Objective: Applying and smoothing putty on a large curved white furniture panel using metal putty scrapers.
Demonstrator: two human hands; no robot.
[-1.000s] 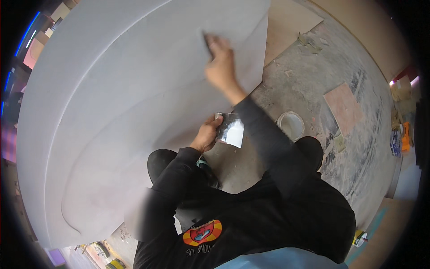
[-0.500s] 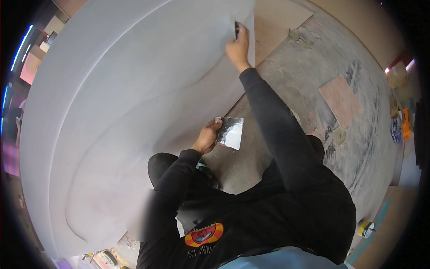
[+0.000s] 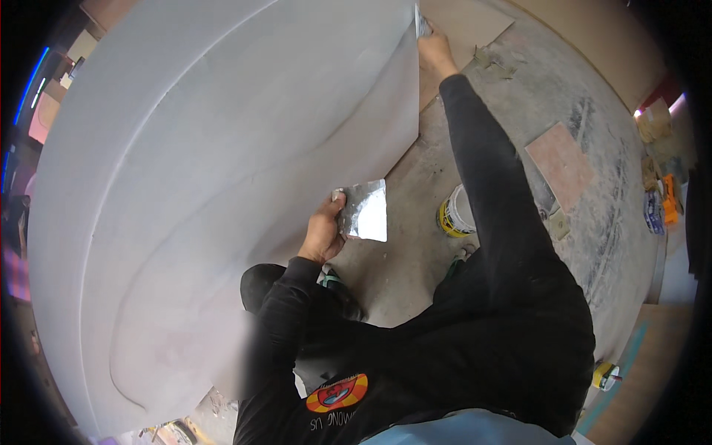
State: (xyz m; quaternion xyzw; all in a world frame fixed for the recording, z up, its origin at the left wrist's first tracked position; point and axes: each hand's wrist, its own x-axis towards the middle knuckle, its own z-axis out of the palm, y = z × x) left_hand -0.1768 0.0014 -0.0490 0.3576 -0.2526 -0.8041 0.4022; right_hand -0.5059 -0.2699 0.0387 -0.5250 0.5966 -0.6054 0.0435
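Note:
My left hand (image 3: 322,231) grips a square metal plate (image 3: 367,211) by its left side, thumb on top. The plate is shiny, with dull smears toward the thumb. My right arm reaches far forward, and my right hand (image 3: 436,53) is closed round a flat scraper (image 3: 421,24). Its blade is by the right edge of a big curved grey-white panel (image 3: 222,148); whether it touches cannot be made out. A thin dark curved line and faint cloudy patches run across the panel's surface.
A white and yellow bucket (image 3: 454,216) stands on the dusty floor beside my right arm. Farther right lie a pinkish flat board (image 3: 561,165) and crumpled scraps (image 3: 495,64). An orange tool (image 3: 670,200) is near the right rim, a small yellow tin (image 3: 606,376) lower down.
My right hand with the scraper has moved up and right to the panel's edge. The left hand and plate have shifted slightly left and up. The bucket has come into view.

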